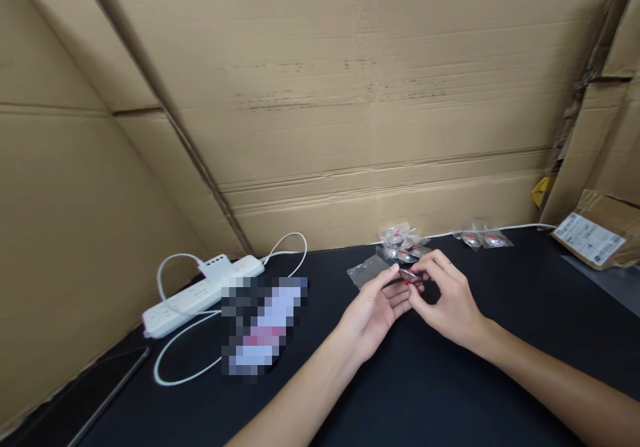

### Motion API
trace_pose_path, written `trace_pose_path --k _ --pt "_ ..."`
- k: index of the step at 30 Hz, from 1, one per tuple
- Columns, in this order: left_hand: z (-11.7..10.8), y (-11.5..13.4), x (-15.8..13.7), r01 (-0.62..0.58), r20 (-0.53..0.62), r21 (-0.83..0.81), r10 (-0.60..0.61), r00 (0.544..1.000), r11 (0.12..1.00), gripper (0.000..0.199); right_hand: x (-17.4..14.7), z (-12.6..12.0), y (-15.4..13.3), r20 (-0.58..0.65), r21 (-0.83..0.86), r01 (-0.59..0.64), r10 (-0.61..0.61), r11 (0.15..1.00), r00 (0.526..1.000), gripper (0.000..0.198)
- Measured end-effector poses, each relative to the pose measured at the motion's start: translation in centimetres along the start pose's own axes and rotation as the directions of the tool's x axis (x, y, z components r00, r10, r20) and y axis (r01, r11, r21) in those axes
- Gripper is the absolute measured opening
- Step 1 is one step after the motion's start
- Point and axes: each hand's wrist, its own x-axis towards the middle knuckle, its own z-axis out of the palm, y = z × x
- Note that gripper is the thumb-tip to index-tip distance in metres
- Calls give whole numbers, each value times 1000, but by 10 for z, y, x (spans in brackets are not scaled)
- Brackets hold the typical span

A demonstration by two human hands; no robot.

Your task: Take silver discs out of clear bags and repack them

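A small shiny silver piece with red parts (410, 276) is between my two hands, over the black table; its exact kind is too small to tell. My left hand (369, 319) grips it at its left end with the thumb, the other fingers curled behind and below. Against its right side, the thumb and fingers of my right hand (453, 304) pinch at the red part. Just beyond my hands lies a pile of small clear plastic bags (400, 239) with similar silver and red pieces inside. A flat clear plastic bag (367, 274) rests left of that pile.
Two more bagged pieces (483, 238) lie at the back right. A white power strip (170, 314) with a looping white cable stands left, near a pixelated item (270, 327). At right sits a labelled cardboard package (595, 234). Cardboard walls (350, 100) enclose the table.
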Motion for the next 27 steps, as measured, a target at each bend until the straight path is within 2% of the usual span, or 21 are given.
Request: trace_pose_path --k 7,12,17,20,27 --pt "0 -2 2 5 -13 -16 -5 1000 1000 17 -3 0 4 55 -227 70 -59 971 997 18" --pt "1 -3 2 -34 -28 -19 33 999 999 16 0 -3 4 92 -341 153 -129 928 987 15" --pt "3 -1 0 -52 -53 -11 51 997 999 16 2 -4 3 131 -414 183 -141 892 981 15" --pt "3 -1 0 -48 -60 -20 46 997 999 16 1 -3 3 109 -366 155 -123 918 986 15" --pt "7 0 -3 -58 -61 -51 55 997 997 17 -3 2 9 2 -91 101 -101 991 995 22"
